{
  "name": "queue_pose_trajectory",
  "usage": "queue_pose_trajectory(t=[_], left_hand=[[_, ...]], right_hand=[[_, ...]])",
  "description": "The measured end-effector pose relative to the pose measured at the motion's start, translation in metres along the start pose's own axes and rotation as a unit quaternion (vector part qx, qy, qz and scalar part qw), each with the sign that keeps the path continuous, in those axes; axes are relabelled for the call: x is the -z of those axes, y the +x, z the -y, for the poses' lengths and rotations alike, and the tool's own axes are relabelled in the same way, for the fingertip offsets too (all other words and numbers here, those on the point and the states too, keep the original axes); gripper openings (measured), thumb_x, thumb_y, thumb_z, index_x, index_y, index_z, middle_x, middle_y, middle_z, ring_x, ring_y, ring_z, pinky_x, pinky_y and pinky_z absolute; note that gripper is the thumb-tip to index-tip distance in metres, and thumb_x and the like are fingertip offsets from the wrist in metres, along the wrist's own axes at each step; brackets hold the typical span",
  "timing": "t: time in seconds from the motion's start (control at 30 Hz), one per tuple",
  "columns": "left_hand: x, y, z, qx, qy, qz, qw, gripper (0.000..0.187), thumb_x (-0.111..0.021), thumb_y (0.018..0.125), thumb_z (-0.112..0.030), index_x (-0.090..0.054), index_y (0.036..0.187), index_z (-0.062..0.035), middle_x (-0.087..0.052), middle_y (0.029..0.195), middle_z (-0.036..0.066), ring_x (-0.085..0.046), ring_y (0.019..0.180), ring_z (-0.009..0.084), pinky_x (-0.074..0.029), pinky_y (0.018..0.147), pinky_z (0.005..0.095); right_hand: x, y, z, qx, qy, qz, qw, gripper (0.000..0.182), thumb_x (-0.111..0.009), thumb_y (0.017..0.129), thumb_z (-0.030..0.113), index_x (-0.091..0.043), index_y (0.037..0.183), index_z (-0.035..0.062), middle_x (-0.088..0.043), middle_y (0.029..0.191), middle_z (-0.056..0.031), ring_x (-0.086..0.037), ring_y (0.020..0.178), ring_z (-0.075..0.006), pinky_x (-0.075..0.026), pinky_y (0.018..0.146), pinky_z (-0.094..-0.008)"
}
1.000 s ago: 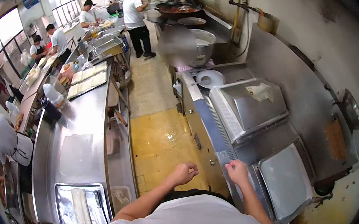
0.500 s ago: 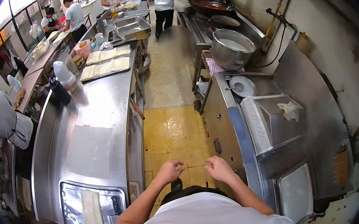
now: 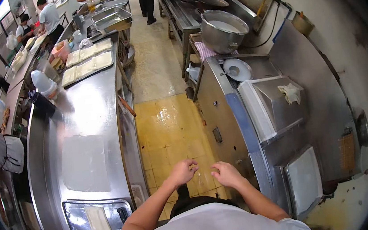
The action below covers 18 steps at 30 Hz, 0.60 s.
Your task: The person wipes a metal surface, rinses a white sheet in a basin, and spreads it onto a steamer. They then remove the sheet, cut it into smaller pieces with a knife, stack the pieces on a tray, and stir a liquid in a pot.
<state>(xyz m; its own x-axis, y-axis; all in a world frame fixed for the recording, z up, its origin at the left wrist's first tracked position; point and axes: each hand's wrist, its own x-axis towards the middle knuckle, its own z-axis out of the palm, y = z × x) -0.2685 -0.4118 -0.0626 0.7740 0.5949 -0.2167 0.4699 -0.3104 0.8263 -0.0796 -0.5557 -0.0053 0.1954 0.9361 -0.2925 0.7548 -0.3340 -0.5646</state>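
Over the yellow tiled floor (image 3: 163, 135), in front of my body, are both of my hands. My left hand (image 3: 184, 172) is loosely curved with its fingers apart and holds nothing. Opposite it, my right hand (image 3: 225, 173) hangs in the air, fingers slightly bent and apart, also without anything in it. A short gap separates the two hands, and neither touches a surface. To the left, a shiny metal tray (image 3: 76, 216) carries a pale strip of dough (image 3: 100, 227) and a black-handled tool (image 3: 123, 214). On the right is a white-covered tray (image 3: 304, 183).
A steel worktable (image 3: 89, 111) runs along my left, with trays of pale dough sheets (image 3: 93, 66) farther up. To my right stand a steel counter (image 3: 220, 120), a large metal pot (image 3: 224, 32) and a lid (image 3: 237, 69). Several people work farther off; one person (image 3: 10, 149) is at the left.
My view has shifted forward along the aisle and tilted down. Both hands stay in front of me, slightly closer together. The person in the aisle now shows only from the waist down.
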Motion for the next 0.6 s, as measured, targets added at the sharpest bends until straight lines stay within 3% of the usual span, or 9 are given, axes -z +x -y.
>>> queue_pose_trajectory(t=[0.23,0.4,0.6], left_hand=[[-0.039,-0.012,-0.056,-0.029,0.055,0.032,0.998,0.029,-0.07,0.092,-0.028,-0.072,0.111,-0.0056,-0.071,0.11,0.02,-0.069,0.102,0.0349,-0.055,0.089,0.0434],[-0.121,-0.042,-0.116,-0.101,0.072,0.096,0.988,0.03,-0.071,0.092,-0.029,-0.072,0.112,-0.0061,-0.072,0.109,0.019,-0.07,0.101,0.0337,-0.056,0.087,0.0434],[-0.249,-0.107,-0.163,-0.176,0.105,0.213,0.955,0.028,-0.071,0.093,-0.027,-0.072,0.111,-0.0056,-0.072,0.106,0.019,-0.071,0.097,0.0321,-0.056,0.085,0.0411]], right_hand=[[0.005,-0.093,-0.038,-0.055,0.039,-0.073,0.995,0.034,-0.067,0.089,0.023,-0.069,0.114,0.0004,-0.068,0.115,-0.0231,-0.064,0.109,-0.0406,-0.051,0.094,-0.0457],[-0.003,-0.192,-0.086,-0.096,0.062,-0.158,0.981,0.031,-0.069,0.087,0.021,-0.07,0.111,-0.0005,-0.07,0.11,-0.0222,-0.068,0.102,-0.0376,-0.054,0.09,-0.0428],[-0.041,-0.342,-0.15,-0.193,0.168,-0.245,0.935,0.033,-0.069,0.087,0.023,-0.071,0.111,0.0001,-0.07,0.108,-0.0233,-0.068,0.101,-0.0395,-0.053,0.089,-0.0445]])
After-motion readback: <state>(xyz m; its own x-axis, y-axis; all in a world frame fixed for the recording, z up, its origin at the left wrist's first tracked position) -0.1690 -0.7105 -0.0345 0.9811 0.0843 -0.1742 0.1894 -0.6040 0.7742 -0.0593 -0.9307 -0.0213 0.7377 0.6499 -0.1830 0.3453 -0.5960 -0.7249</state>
